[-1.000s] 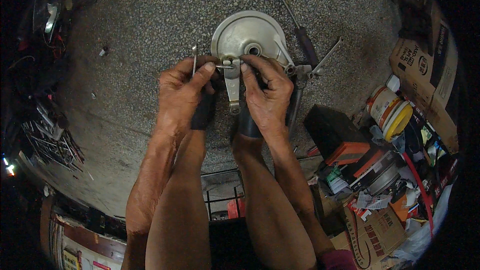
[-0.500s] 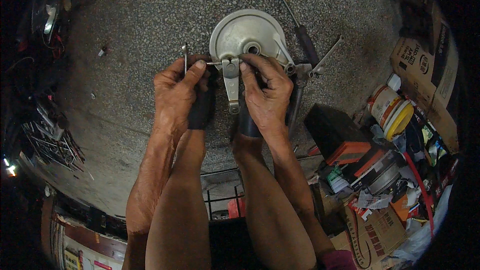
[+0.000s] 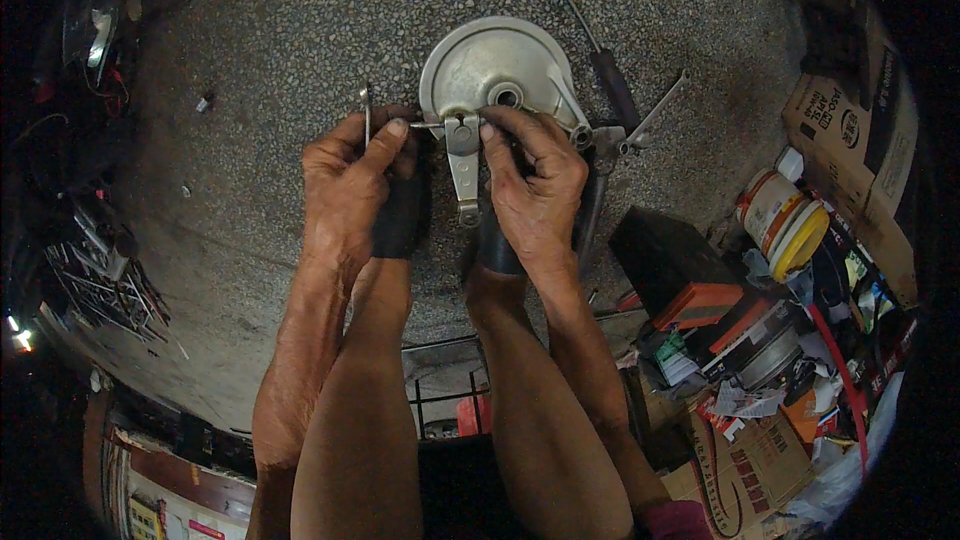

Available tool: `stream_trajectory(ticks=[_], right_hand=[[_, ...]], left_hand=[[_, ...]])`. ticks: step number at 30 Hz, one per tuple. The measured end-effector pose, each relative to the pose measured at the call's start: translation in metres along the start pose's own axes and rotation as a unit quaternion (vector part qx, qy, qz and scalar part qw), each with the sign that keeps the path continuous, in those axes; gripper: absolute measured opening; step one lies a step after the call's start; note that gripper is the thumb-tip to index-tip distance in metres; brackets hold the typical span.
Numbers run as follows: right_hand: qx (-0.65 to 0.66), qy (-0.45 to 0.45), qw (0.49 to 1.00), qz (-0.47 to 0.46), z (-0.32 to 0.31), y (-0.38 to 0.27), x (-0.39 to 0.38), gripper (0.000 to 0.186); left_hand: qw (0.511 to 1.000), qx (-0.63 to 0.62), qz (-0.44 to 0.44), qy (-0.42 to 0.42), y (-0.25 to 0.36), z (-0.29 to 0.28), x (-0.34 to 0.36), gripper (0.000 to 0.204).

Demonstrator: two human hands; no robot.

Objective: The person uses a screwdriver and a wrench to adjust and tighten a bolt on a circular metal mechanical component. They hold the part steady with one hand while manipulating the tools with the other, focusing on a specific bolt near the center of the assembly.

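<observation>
Head view, from left to right: a heap of metal scrap (image 3: 105, 280) lies at the far left on the speckled floor (image 3: 250, 60). Your left hand (image 3: 345, 190) is closed around a thin bent metal rod (image 3: 366, 112), whose short end stands up above the fingers while its long part runs right toward the centre. There the round grey brake plate (image 3: 490, 65) rests on the floor, with its flat lever arm (image 3: 464, 165) hanging down toward you. Your right hand (image 3: 535, 185) pinches with thumb and fingers at the top of this lever, where the rod meets it. Both hands are near together, touching the same joint. Further right lie a dark-handled tool (image 3: 612, 85), then a black box (image 3: 665, 255) and a white tub with yellow lid (image 3: 785, 220) among boxes. I think the rod may slip off the lever if your left hand turns it too hard, and the plate, which nothing holds down, could slide away.
</observation>
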State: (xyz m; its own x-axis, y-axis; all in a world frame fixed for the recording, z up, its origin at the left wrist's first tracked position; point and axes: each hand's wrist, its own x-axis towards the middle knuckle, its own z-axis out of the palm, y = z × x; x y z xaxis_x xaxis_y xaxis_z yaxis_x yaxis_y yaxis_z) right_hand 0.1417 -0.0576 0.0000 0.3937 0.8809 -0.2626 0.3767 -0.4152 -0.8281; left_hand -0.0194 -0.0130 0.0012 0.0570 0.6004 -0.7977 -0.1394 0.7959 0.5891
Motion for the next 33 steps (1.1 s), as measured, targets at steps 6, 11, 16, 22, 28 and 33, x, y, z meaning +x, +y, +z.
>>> stream_trajectory(ticks=[6,11,16,22,28,33], right_hand=[[0.006,0.008,1.0,-0.016,0.001,-0.002,0.001,0.019],[-0.009,0.012,1.0,-0.019,0.001,0.0,0.0,0.017],[-0.006,-0.006,1.0,0.008,0.0,-0.001,0.001,0.02],[-0.052,0.015,0.997,-0.047,0.001,0.005,0.001,0.016],[-0.036,-0.004,0.999,-0.026,0.0,0.006,0.0,0.017],[-0.051,-0.003,0.999,-0.011,0.003,0.002,0.0,0.018]], left_hand=[[0.999,0.041,-0.006,-0.015,0.002,-0.007,-0.001,0.021],[1.0,0.022,-0.005,0.009,0.008,0.002,-0.007,0.012],[0.998,0.04,0.044,-0.009,0.01,0.004,-0.008,0.012],[0.999,0.037,0.019,-0.001,0.018,0.011,-0.007,0.01],[0.999,0.013,0.02,-0.031,0.013,0.004,0.003,0.015],[0.997,0.039,0.019,-0.06,0.005,-0.004,0.005,0.017]])
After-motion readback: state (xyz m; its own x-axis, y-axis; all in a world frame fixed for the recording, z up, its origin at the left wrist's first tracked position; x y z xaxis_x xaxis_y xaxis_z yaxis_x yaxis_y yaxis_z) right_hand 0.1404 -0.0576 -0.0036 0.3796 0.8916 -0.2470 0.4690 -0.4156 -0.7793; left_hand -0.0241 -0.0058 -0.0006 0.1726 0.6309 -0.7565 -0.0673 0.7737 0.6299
